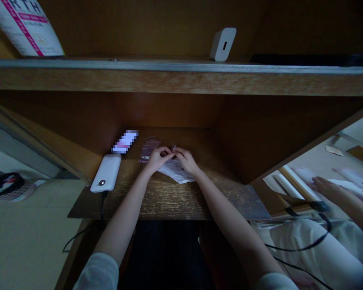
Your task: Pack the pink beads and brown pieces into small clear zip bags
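Both hands meet over the brown wooden desk [163, 199], fingertips close together. My left hand [159, 158] is closed in a pinch. Facing it, my right hand [184, 158] is pinched too. Between their fingertips a small, clear, plastic-looking piece [174, 148] sticks up; its kind is too small to tell. Below the hands lies a crumpled white sheet [179, 172], partly covered by them. A clear plastic bag [149, 150] rests just left of my left hand.
A white power bank [107, 173] with a black cable and a lit phone [125, 141] lie at left. On the shelf [181, 80] above stand a white charger plug [224, 44] and a labelled white container [27, 28]. At right, beyond the partition, are another person's hands [326, 188]. A basket [10, 189] sits at far left.
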### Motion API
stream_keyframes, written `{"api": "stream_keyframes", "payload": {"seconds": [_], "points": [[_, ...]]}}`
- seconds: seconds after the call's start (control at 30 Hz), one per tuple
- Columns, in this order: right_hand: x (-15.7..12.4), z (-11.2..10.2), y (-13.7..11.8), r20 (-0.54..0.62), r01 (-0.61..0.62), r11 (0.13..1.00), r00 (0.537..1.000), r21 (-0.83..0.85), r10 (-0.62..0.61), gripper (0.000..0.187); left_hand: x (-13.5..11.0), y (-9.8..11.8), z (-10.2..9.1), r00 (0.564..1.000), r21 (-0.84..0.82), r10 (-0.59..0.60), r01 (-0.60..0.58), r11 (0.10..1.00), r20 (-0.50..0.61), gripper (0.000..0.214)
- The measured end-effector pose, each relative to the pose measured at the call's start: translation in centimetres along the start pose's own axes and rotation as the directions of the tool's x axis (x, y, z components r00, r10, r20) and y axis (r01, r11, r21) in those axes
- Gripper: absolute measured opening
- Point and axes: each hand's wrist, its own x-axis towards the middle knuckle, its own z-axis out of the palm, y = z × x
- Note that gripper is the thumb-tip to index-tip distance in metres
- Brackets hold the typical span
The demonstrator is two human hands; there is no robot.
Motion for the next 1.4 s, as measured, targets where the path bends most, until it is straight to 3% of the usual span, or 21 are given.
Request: {"api": "stream_keyframes", "payload": {"seconds": [0.1,0.17,0.27,0.33,0.43,0.5,0.6,0.77,0.87,1.1,1.27,1.33,1.4], "points": [[0.2,0.1,-0.4,0.006,-0.006,0.999,1.0,0.04,0.006,0.029,0.0,0.2,-0.2,0.996,-0.17,-0.089,0.092,0.981,0.027,0.017],[0.2,0.2,-0.9,-0.009,-0.019,0.998,1.0,-0.06,0.019,0.03,-0.1,0.4,-0.1,0.995,-0.153,-0.095,0.092,0.984,-0.011,0.015],[0.2,0.2,-2.0,-0.065,-0.094,0.926,0.995,-0.366,0.076,0.027,-0.3,1.0,0.3,0.991,0.158,0.026,-0.005,0.987,-0.129,0.011],[0.1,0.2,-2.9,-0.1,-0.153,0.829,0.988,-0.538,0.117,0.025,-0.6,1.6,0.4,0.966,0.414,0.12,-0.014,0.91,-0.23,0.012],[0.1,0.1,-3.7,-0.115,-0.186,0.735,0.983,-0.652,0.147,0.025,-1.0,2.1,0.3,0.938,0.596,0.165,0.052,0.802,-0.304,0.015],[0.1,-0.4,-3.8,-0.125,-0.196,0.729,0.98,-0.656,0.152,0.025,-1.2,2.2,0.2,0.957,0.614,0.171,0.01,0.789,-0.235,0.017],[0.1,-1.8,-3.5,-0.132,-0.203,0.757,0.979,-0.622,0.154,0.027,-1.3,1.9,0.3,0.97,0.512,0.215,-0.126,0.85,-0.118,0.017],[-0.1,-4.5,-3.4,0.104,-0.035,0.838,0.989,-0.545,0.109,0.027,-1.2,1.5,0.6,0.937,0.456,0.339,-0.337,0.824,0.079,0.091],[-0.1,-4.9,-4.1,0.177,0.003,0.864,0.979,-0.503,0.099,0.026,-1.3,1.4,0.6,0.929,0.477,0.349,-0.365,0.8,0.126,0.097],[0.0,-3.9,-4.5,0.103,0.029,0.94,0.995,-0.341,0.007,0.03,-1.6,2.1,0.9,0.916,0.49,0.392,-0.379,0.785,0.079,0.071],[-1.6,-4.7,-4.4,0.023,-0.039,0.986,0.999,-0.16,0.044,0.035,-1.6,1.9,0.4,0.923,0.524,0.381,-0.299,0.798,-0.053,0.064],[-2.9,-5.3,-4.0,0.128,-0.079,0.961,0.985,-0.266,0.117,0.031,-1.5,1.7,0.1,0.93,0.519,0.352,-0.249,0.818,-0.108,0.062],[-4.0,-5.7,-3.5,0.262,-0.084,0.904,0.942,-0.42,0.209,0.023,-1.4,1.5,0.0,0.935,0.506,0.327,-0.215,0.835,-0.141,0.058]]}}
